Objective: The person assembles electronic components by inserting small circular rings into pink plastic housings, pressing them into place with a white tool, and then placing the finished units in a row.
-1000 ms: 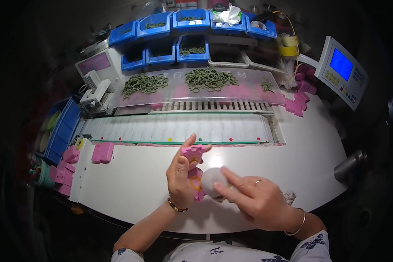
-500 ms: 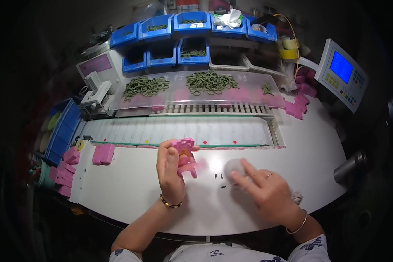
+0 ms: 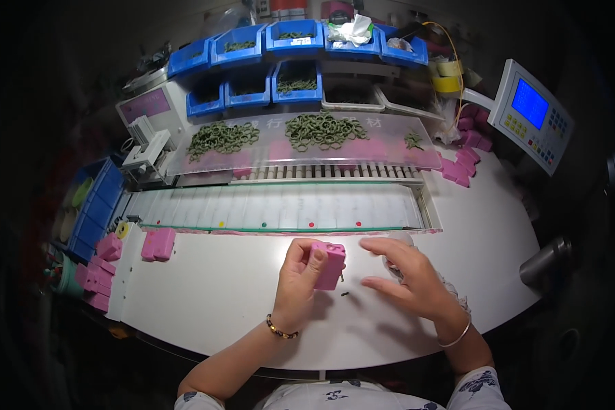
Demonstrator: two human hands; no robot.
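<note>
The left hand (image 3: 296, 288) seems busy just holding, its fingers clamped on a pink block (image 3: 330, 270). The right hand (image 3: 418, 283) has its fingers apart; touching the block needs moving closer.

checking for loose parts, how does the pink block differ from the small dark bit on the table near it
The pink block is boxy and far larger; the small dark bit is short and narrow. The pink block is held in the left grip, while the small dark bit lies loose on the white table. Both are close together.
</note>
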